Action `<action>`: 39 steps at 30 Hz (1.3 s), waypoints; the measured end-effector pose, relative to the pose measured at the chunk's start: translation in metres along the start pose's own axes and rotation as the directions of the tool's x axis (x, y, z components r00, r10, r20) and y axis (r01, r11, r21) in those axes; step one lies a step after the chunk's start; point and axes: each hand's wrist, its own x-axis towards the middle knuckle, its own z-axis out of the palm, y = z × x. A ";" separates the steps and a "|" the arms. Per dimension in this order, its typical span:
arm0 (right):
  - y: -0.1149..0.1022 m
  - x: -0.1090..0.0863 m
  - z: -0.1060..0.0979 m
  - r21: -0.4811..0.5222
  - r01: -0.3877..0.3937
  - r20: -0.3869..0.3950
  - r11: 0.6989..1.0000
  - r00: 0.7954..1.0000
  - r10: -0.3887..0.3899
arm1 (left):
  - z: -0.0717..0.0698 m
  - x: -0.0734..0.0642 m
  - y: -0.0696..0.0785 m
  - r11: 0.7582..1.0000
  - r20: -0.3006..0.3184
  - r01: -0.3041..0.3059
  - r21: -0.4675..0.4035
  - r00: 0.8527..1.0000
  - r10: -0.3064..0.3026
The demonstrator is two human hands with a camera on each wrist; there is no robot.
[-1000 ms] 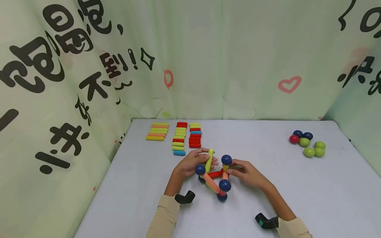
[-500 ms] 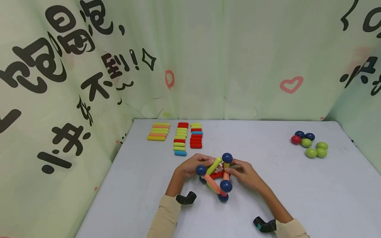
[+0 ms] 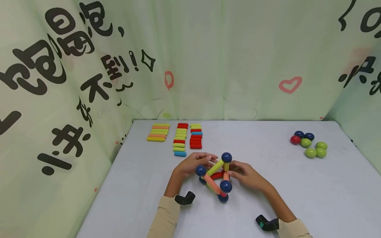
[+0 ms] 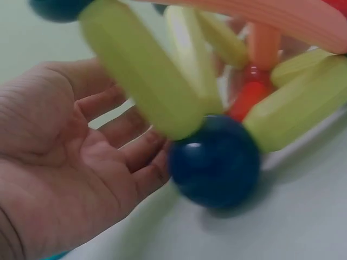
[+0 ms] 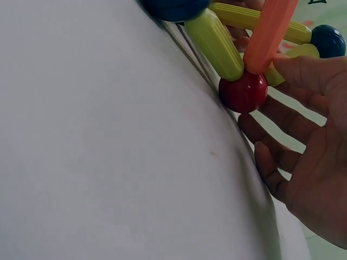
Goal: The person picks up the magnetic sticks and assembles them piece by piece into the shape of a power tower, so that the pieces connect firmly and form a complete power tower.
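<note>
A magnetic ball-and-stick frame stands between the hands, built of blue balls and orange, red and yellow-green sticks. One yellow-green stick slants from the left blue ball up to the top blue ball. My left hand is beside the frame, its fingers loosely extended behind it; in the left wrist view the palm holds nothing. My right hand pinches the frame on its right side. In the right wrist view, the thumb lies at an orange stick above a red ball.
Coloured sticks lie in three columns at the back left: a left group, a middle one and a right one. Loose balls in green, blue and red sit at the back right. A curtain hangs behind the white table.
The yellow-green stick, upright in the left hand before, has tilted right and now reaches the top blue ball. The left fingers have let go of it. The right hand stays at the frame.
</note>
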 end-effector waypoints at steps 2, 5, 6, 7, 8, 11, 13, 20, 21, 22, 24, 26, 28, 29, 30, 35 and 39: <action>0.002 -0.002 -0.003 0.012 0.017 0.042 1.000 0.999 -0.018 | -0.006 -0.002 0.003 0.999 -0.054 -0.042 0.011 0.998 0.042; 0.004 -0.004 -0.005 0.011 0.042 0.078 0.999 0.996 -0.043 | -0.015 -0.008 0.009 0.994 -0.211 -0.095 0.057 0.972 0.105; 0.004 -0.004 -0.006 0.007 0.052 0.084 0.999 0.995 -0.052 | -0.019 -0.011 0.011 0.991 -0.276 -0.105 0.079 0.953 0.123; 0.004 -0.004 -0.005 0.010 0.060 0.089 0.998 0.994 -0.061 | -0.023 -0.014 0.013 0.988 -0.343 -0.108 0.112 0.929 0.141; 0.004 -0.005 -0.005 0.002 0.054 0.092 0.999 0.994 -0.054 | -0.029 -0.016 0.013 0.982 -0.401 -0.103 0.158 0.902 0.159; 0.003 -0.006 -0.004 -0.026 0.036 0.093 0.999 0.995 -0.034 | -0.045 -0.026 0.012 0.942 -0.526 -0.056 0.331 0.818 0.234; 0.002 -0.006 -0.003 -0.048 0.017 0.091 0.999 0.996 -0.012 | -0.055 -0.033 0.011 0.894 -0.562 0.005 0.447 0.780 0.277; 0.000 -0.006 -0.001 -0.100 0.023 0.078 0.995 0.997 -0.015 | -0.069 -0.046 0.006 0.704 -0.497 0.174 0.688 0.821 0.283; 0.001 -0.006 -0.002 -0.101 0.027 0.079 0.995 0.997 -0.019 | -0.069 -0.045 0.005 0.687 -0.487 0.189 0.702 0.830 0.270; 0.001 -0.007 -0.002 -0.100 0.024 0.078 0.995 0.997 -0.016 | -0.069 -0.044 0.003 0.672 -0.481 0.200 0.713 0.837 0.262; 0.001 -0.007 -0.002 -0.101 0.012 0.077 0.995 0.997 -0.004 | -0.068 -0.041 0.000 0.662 -0.482 0.222 0.716 0.843 0.239; 0.001 -0.007 -0.002 -0.103 -0.001 0.075 0.995 0.997 0.009 | -0.067 -0.040 -0.001 0.654 -0.482 0.230 0.721 0.844 0.234; 0.002 -0.006 -0.003 -0.104 -0.016 0.067 0.994 0.998 0.023 | -0.066 -0.039 -0.003 0.627 -0.479 0.244 0.740 0.845 0.237; 0.002 -0.006 -0.003 -0.109 -0.022 0.060 0.994 0.998 0.028 | -0.065 -0.039 -0.003 0.615 -0.481 0.254 0.747 0.845 0.236; 0.002 -0.006 -0.003 -0.110 -0.032 0.049 0.993 0.998 0.038 | -0.064 -0.039 -0.003 0.596 -0.480 0.262 0.759 0.844 0.239; 0.004 -0.006 -0.006 -0.126 -0.072 -0.016 0.989 0.997 0.070 | -0.058 -0.037 0.001 0.599 -0.453 0.194 0.777 0.833 0.318; 0.005 -0.007 -0.008 -0.129 -0.077 -0.030 0.989 0.997 0.074 | -0.042 -0.031 0.015 0.791 -0.431 -0.072 0.607 0.807 0.404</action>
